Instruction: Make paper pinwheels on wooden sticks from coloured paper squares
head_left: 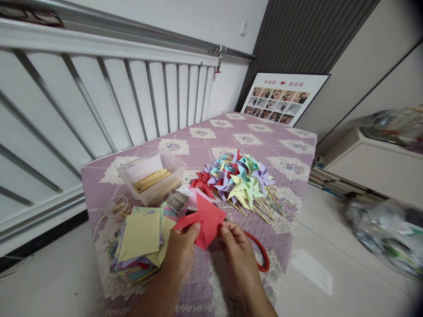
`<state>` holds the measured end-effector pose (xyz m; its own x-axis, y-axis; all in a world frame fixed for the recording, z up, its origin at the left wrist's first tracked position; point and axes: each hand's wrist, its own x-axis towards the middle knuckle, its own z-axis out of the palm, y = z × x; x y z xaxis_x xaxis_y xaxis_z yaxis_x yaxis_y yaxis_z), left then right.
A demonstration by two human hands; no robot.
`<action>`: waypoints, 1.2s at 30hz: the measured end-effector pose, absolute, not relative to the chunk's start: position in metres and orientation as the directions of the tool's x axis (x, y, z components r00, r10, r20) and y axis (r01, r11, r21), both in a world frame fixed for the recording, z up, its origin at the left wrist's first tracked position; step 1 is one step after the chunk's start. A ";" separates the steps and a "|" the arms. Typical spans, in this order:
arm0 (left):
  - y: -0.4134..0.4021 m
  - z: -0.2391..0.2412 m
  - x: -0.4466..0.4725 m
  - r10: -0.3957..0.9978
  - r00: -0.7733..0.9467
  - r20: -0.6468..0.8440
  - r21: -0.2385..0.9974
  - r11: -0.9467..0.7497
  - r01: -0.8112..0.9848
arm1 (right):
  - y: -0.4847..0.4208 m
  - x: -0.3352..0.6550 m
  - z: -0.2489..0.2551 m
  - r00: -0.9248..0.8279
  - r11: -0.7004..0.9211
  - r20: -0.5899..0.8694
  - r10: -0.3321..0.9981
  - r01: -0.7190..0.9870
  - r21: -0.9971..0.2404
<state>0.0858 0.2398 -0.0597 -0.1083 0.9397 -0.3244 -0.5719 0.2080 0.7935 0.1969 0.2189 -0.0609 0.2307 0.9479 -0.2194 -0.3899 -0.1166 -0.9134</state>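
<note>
A red paper pinwheel [210, 219], cut into blades, is held up between both hands above the table's near part. My left hand [184, 244] pinches its left side, thumb on top of the paper. At the right edge, my right hand [236, 242] grips it between thumb and fingers. A red scissors handle [262, 253] shows just beyond my right hand; its blades are hidden. To the left of my left hand lies a stack of coloured paper squares [140, 235], a pale yellow one uppermost. Behind the red paper sits a small grey open box [177, 201].
Finished pinwheels on sticks [243, 180] lie heaped mid-table. A clear plastic bin [158, 176] holds wooden sticks, with a small round container [117, 206] nearby. The flowered tablecloth [228, 136] reaches a white radiator [132, 92]. A photo board [280, 99] leans at the back.
</note>
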 end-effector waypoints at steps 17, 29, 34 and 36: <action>0.241 -0.056 0.082 0.930 0.091 -0.356 0.606 0.304 -0.735 | 0.210 0.221 -0.061 -0.170 0.392 0.355 0.919 0.459 -0.797; 0.238 -0.057 0.084 0.948 0.129 -0.290 0.640 0.292 -0.711 | 0.211 0.221 -0.053 -0.202 0.375 0.317 0.927 0.452 -0.809; 0.238 -0.056 0.086 0.954 0.123 -0.274 0.679 0.282 -0.678 | 0.209 0.218 -0.052 -0.158 0.259 0.209 0.965 0.455 -0.852; 0.238 -0.058 0.087 0.954 0.107 -0.280 0.698 0.279 -0.660 | 0.209 0.216 -0.054 -0.116 0.218 0.186 0.976 0.441 -0.870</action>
<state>0.0867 0.2380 -0.0581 0.1065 0.9540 -0.2802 -0.6597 0.2787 0.6979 0.2164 0.2095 -0.0539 -0.1156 0.9757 0.1863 0.4415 0.2185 -0.8703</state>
